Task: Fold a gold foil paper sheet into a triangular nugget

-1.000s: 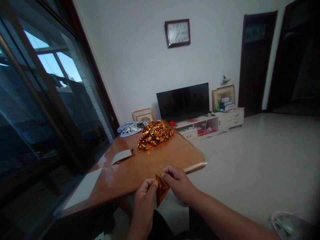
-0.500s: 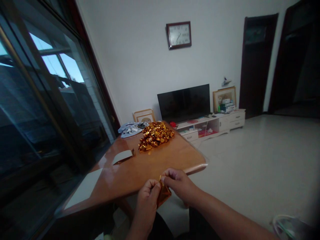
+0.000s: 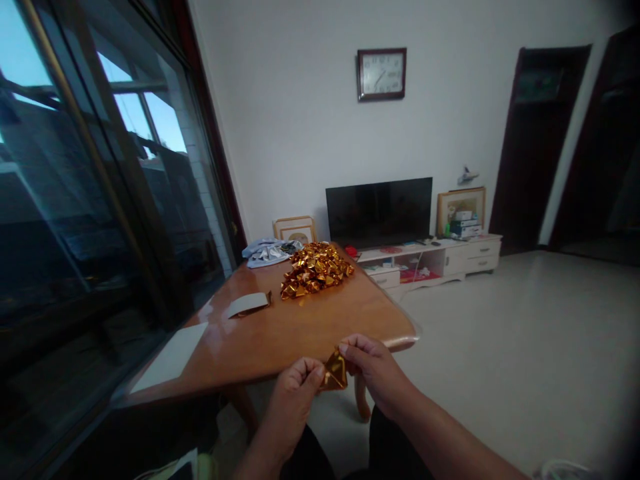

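Centrally, hands: left hand (image 3: 296, 381) and right hand (image 3: 369, 368) both pinch gold foil piece (image 3: 335, 372), lower centre.
Edge: tabletop (image 3: 300, 327) rim just above; open floor (image 3: 525, 333) right.

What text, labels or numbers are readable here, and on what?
Nothing can be read as it stands.
Wall clock: marks around the dial, too small and blurred to make out as numerals.
Boxes on the TV cabinet: any print is too small to read.
Gold foil piece pinched between left hand and right hand: no print visible.
Pile of gold foil pieces and white sheet on the table: no text.
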`<control>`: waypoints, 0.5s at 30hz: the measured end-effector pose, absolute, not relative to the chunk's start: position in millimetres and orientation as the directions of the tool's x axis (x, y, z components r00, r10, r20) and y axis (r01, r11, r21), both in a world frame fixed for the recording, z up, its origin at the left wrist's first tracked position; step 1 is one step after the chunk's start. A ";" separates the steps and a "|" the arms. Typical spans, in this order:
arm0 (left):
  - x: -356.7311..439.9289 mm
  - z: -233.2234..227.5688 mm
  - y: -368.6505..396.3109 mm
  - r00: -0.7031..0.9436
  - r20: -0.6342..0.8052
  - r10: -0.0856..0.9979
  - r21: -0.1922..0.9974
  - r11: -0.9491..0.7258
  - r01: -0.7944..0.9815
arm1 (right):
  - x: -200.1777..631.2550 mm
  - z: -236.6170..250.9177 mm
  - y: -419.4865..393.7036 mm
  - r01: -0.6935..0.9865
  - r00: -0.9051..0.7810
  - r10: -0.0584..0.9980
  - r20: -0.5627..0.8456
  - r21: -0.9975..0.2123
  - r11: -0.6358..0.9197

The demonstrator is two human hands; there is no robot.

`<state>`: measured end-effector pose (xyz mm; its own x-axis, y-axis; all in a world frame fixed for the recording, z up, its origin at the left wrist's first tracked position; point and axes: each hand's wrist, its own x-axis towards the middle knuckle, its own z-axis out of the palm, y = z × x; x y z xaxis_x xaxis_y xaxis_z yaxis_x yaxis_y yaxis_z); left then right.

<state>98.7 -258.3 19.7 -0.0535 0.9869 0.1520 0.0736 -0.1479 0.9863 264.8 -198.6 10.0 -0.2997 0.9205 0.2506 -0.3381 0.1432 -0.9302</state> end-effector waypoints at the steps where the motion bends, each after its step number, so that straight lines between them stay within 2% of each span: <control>1: 97.0 19.1 -258.2 -0.035 0.157 0.987 0.984 -0.153 0.096 | 266.6 9.0 -199.1 -0.336 -0.306 0.922 0.239 -0.933 0.131; 7: 89.3 15.4 -254.4 0.030 0.171 0.985 0.967 -0.174 0.185 | 277.7 7.0 -197.0 -0.201 -0.357 0.916 0.181 -0.973 0.114; 11: 84.9 15.1 -254.4 0.110 0.150 0.982 0.985 -0.158 0.064 | 279.8 4.5 -193.8 -0.221 -0.314 0.928 0.200 -0.966 0.133; 15: 77.2 16.5 -257.2 0.146 0.127 0.981 0.991 -0.120 -0.057 | 278.7 0.0 -192.7 -0.279 -0.298 0.942 0.156 -0.958 0.070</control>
